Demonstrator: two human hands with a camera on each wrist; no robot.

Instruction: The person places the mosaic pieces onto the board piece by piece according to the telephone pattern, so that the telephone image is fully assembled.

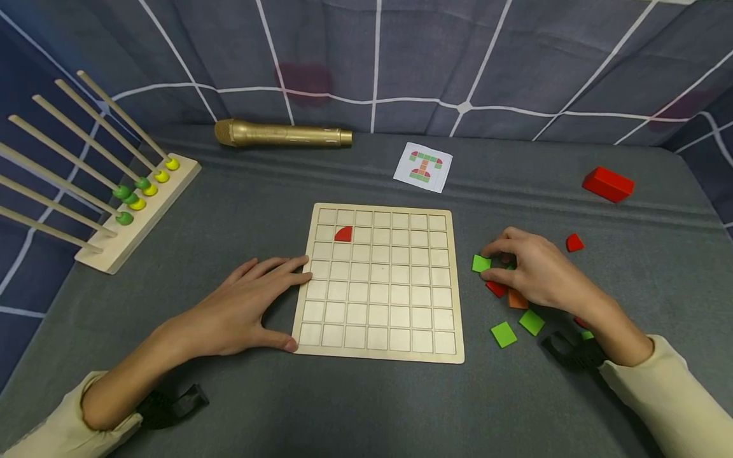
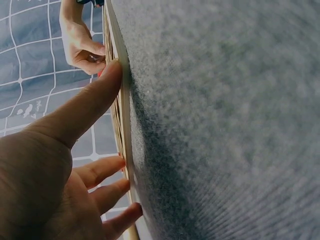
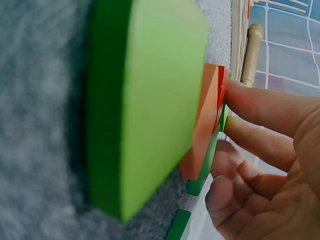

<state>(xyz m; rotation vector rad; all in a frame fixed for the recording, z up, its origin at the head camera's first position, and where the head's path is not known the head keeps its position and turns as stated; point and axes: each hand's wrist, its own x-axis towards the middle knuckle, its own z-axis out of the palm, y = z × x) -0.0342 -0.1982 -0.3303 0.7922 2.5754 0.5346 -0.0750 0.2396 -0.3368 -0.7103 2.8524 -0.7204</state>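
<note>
A square wooden grid board (image 1: 379, 358) lies on the table with one red quarter-round tile (image 1: 343, 235) in its upper left part. My left hand (image 1: 235, 312) rests along the board's left edge, fingers spread and nearly straight, thumb at the lower left corner. Right of the board, my right hand (image 1: 535, 267) pinches a green square tile (image 1: 480, 263) between thumb and index finger. Below that hand lie a red tile (image 1: 495, 289) and an orange tile (image 1: 518, 299), partly hidden by it. Two more green tiles, one nearer (image 1: 504, 334) and one beside it (image 1: 532, 322), lie closer to me.
A printed pattern card (image 1: 423, 167) lies behind the board. Farther back is a gold microphone (image 1: 286, 135). On the left stands a wooden bead rack (image 1: 137, 213) with tall pegs. A red block (image 1: 608, 184) and a small red tile (image 1: 574, 242) lie at right.
</note>
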